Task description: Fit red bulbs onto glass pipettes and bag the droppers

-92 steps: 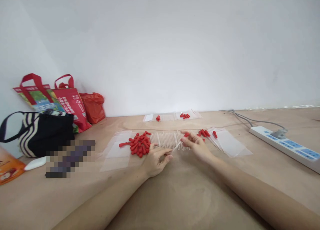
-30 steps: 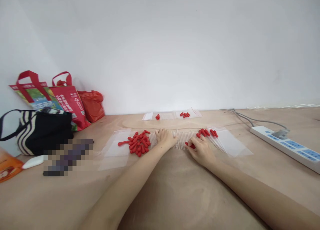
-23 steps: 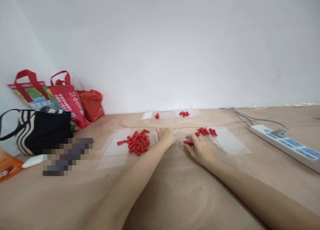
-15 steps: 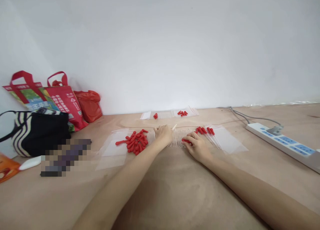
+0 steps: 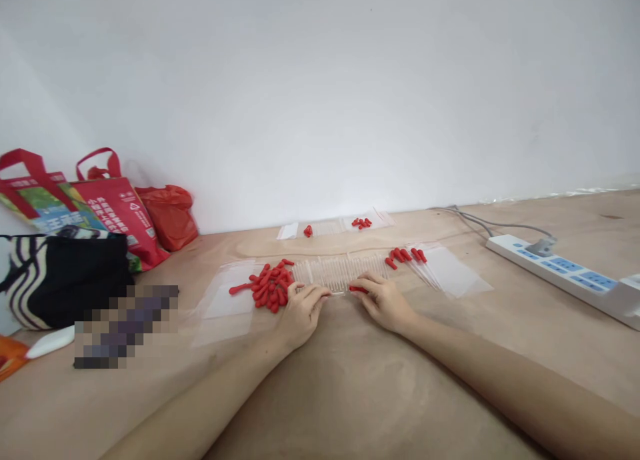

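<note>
My left hand (image 5: 302, 311) pinches one end of a thin clear tube (image 5: 337, 293), held level near the front of the row. Facing it, my right hand (image 5: 384, 303) has thumb and fingers closed on a small red rubber bulb (image 5: 358, 289) at the tube's other end. Whether bulb and tube are joined is too small to tell. Behind both hands lies a row of clear tubes (image 5: 327, 271). A heap of red bulbs (image 5: 270, 288) sits left of the row, beside my left hand. Several tubes with red bulbs on them (image 5: 418, 255) lie at the right.
Clear plastic bags (image 5: 457, 271) lie right and left (image 5: 227, 293). Farther back is another bag (image 5: 327, 227) with tubes and bulbs. A white power strip (image 5: 560, 273) is at the right. Shopping bags (image 5: 117, 210), a black bag (image 5: 75, 277) and a blurred dark object (image 5: 127, 325) are left.
My left hand has come back toward me from the row with a tube. My right hand has moved slightly left with the red bulb, so the two now meet nearly end to end.
</note>
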{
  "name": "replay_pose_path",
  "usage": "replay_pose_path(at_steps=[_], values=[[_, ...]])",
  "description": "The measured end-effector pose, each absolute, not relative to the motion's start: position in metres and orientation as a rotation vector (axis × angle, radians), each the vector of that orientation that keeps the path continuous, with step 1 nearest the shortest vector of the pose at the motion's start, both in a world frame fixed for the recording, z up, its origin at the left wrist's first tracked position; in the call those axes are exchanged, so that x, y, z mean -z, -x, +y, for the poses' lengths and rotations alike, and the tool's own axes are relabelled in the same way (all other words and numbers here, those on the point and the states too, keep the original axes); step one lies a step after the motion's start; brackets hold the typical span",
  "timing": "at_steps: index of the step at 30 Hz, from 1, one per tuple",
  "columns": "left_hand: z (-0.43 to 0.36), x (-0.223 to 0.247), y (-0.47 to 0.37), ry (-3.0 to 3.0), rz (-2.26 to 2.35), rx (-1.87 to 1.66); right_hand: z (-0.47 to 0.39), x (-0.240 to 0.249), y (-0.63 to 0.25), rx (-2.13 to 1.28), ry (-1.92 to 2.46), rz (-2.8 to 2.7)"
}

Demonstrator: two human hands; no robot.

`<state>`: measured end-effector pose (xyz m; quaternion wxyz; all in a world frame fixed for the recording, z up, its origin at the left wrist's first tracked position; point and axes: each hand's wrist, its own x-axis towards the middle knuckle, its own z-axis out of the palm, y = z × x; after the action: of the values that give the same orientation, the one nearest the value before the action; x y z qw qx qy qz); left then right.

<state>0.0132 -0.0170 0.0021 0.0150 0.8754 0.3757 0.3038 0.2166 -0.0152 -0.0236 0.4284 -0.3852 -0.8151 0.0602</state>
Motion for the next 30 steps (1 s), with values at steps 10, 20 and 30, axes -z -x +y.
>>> replay_pose_path(at_steps=[10, 20, 30], values=[[-0.0163, 0.0001, -0.0125, -2.761, 1.190, -0.910, -0.0237, 0.0181, -0.2120, -0.311, 0.918, -2.075], [-0.0166, 0.0017, -0.0107, -2.788, 1.072, -0.920, -0.0247, 0.0148, -0.2122, -0.414, 0.863, -2.110], [-0.0162, 0.0042, -0.0092, -2.841, 1.064, -0.768, -0.0251, 0.0157, -0.2151, -0.354, 0.821, -2.143]])
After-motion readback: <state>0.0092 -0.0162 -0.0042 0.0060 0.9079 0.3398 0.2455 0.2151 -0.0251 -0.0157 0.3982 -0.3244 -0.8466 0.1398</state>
